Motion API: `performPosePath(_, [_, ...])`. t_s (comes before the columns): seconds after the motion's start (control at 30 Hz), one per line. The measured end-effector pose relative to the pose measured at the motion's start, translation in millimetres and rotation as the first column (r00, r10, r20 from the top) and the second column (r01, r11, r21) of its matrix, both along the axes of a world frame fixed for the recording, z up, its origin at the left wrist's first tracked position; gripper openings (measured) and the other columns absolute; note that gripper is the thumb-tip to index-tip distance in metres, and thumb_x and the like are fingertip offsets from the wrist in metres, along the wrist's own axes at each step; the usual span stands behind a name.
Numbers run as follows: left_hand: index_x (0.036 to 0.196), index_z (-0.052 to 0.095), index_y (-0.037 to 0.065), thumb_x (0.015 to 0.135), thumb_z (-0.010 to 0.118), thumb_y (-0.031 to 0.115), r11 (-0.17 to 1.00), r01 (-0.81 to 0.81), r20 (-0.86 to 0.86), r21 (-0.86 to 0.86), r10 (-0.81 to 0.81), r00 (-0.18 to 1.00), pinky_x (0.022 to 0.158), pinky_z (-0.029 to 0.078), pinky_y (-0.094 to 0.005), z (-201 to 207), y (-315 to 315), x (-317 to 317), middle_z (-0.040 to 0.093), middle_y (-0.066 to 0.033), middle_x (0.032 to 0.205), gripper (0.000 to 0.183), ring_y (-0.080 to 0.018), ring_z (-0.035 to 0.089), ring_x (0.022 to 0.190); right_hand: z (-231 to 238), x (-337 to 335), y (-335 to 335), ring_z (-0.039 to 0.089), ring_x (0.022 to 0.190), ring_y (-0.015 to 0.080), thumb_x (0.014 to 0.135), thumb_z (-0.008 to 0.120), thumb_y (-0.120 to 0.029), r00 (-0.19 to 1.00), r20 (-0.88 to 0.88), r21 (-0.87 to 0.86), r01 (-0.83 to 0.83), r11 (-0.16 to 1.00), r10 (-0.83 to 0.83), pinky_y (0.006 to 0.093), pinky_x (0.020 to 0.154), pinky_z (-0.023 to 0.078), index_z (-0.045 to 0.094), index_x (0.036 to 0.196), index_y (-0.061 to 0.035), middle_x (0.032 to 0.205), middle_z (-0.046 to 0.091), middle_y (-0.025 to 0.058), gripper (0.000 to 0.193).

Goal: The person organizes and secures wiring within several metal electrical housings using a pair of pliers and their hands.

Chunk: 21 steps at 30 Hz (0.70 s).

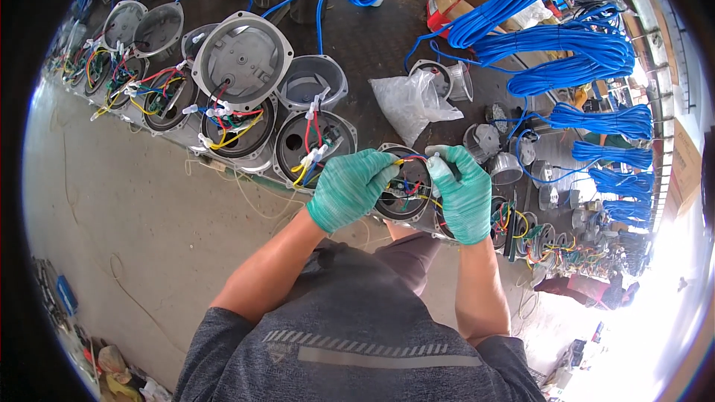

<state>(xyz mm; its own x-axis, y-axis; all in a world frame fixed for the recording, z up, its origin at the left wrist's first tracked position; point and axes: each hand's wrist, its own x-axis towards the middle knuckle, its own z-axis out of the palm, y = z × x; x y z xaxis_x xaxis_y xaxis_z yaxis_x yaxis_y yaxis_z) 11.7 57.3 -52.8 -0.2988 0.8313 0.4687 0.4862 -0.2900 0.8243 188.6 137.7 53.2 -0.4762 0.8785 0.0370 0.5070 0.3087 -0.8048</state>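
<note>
Left of the shirt (357, 313), the floor (149, 275) is softly lit; to the shirt's right, white glare washes out detail. Above it, the bench (361, 37) bends toward the dark rim.

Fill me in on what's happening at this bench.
A person wearing green knitted gloves pinches thin coloured wires between the fingertips of the left hand and right hand, above an open round grey metal housing at the bench edge. Similar housings stand in a row to the left, several with white plastic connectors on their wires. Beyond the hands lies a clear plastic bag of small pale pieces, with coiled bright-blue cables to the right.
</note>
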Motion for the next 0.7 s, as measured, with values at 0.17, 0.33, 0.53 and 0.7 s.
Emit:
performPosePath(0.17, [0.109,0.078,0.002,0.096,0.077,0.013,1.0,0.011,-0.01,0.002,-0.011,1.0,0.067,0.058,-0.0373,1,-1,-1,0.077,-0.0144,0.091,0.017,-0.0301,0.076,0.075,-11,-3,-2,0.068,0.079,0.0081,0.103,0.071,-0.008,0.965,-0.259,-0.314,-0.047,0.948,-0.038,0.024,0.072,0.057,0.073,0.123,-0.001,0.098,0.076,0.0042,0.021])
performPosePath(0.33, [0.109,0.077,0.002,0.096,0.077,0.013,1.0,0.008,-0.011,0.021,-0.007,1.0,0.067,0.058,-0.0374,-1,-2,0,0.076,-0.0143,0.091,0.017,-0.03,0.076,0.075,-4,-10,-4,0.068,0.08,0.008,0.102,0.072,-0.008,0.993,-0.114,-0.272,-0.057,0.961,0.027,0.0257,0.074,0.057,0.074,0.121,0.0011,0.098,0.077,0.0045,0.021])
performPosePath(0.53, [0.102,0.073,0.008,0.097,0.074,0.017,0.999,0.017,-0.169,0.04,-0.01,0.986,0.066,0.056,-0.0434,-5,4,2,0.071,-0.0111,0.088,0.01,-0.0337,0.071,0.077,-9,-7,16,0.073,0.097,0.0373,0.102,0.067,-0.023,0.857,0.327,0.354,-0.503,0.789,0.399,0.046,0.083,0.059,0.072,0.112,-0.0062,0.103,0.075,0.0162,0.02])
performPosePath(0.7, [0.103,0.075,0.006,0.097,0.076,0.01,0.999,0.045,-0.031,0.025,-0.044,0.999,0.062,0.053,-0.0391,-3,0,-4,0.071,-0.0123,0.084,0.008,-0.0327,0.069,0.07,0,-22,15,0.072,0.096,0.0389,0.104,0.062,-0.029,0.809,0.437,0.116,-0.484,0.867,0.393,0.0484,0.082,0.058,0.071,0.111,-0.0079,0.1,0.074,0.0149,0.024])
